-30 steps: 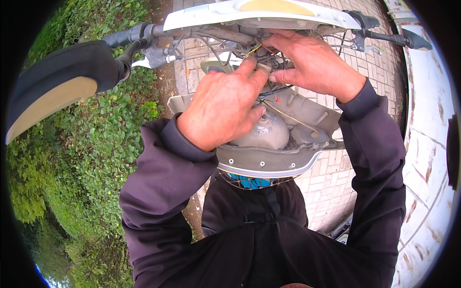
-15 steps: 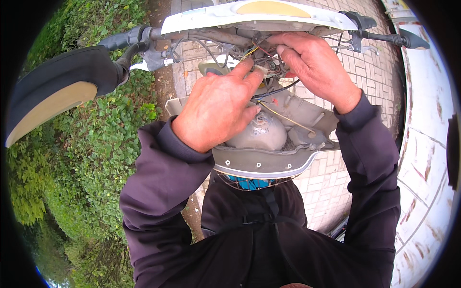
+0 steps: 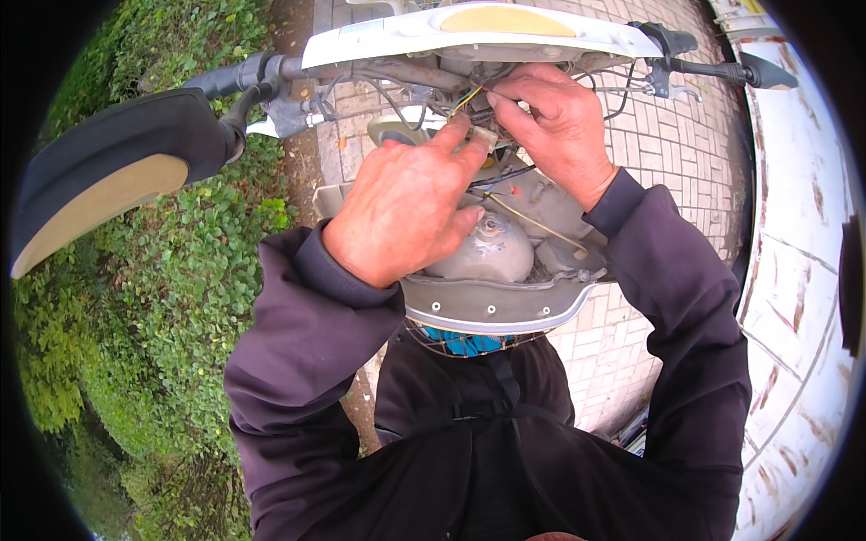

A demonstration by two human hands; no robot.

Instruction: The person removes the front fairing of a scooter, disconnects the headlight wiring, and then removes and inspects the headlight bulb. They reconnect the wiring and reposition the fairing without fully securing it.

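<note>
My left hand (image 3: 397,203) has its fingers closed around a pale, block-like connector (image 3: 487,137) at the end of a wire bundle. Just right of it, my right hand (image 3: 561,131) pinches a thin wire with thumb and forefinger; its fingertips partly hide the wire. A yellow wire (image 3: 468,97) runs up between the two hands. Below them hangs the detached headlight housing (image 3: 492,311), its inside facing up, with the rounded grey back of the lamp (image 3: 492,248) in it. A thin yellowish wire (image 3: 532,219) crosses the housing.
Above is the handlebar (image 3: 379,72) with its white cover (image 3: 505,22), black mirror (image 3: 117,162) and right grip (image 3: 713,69). Green hedge (image 3: 180,316) lines the left; brick paving (image 3: 677,135) lies underneath. A rusty white metal surface (image 3: 794,298) stands at right.
My right hand has moved left and closer to my left hand, its fingers now drawn into a tighter pinch. My left hand stays almost in place.
</note>
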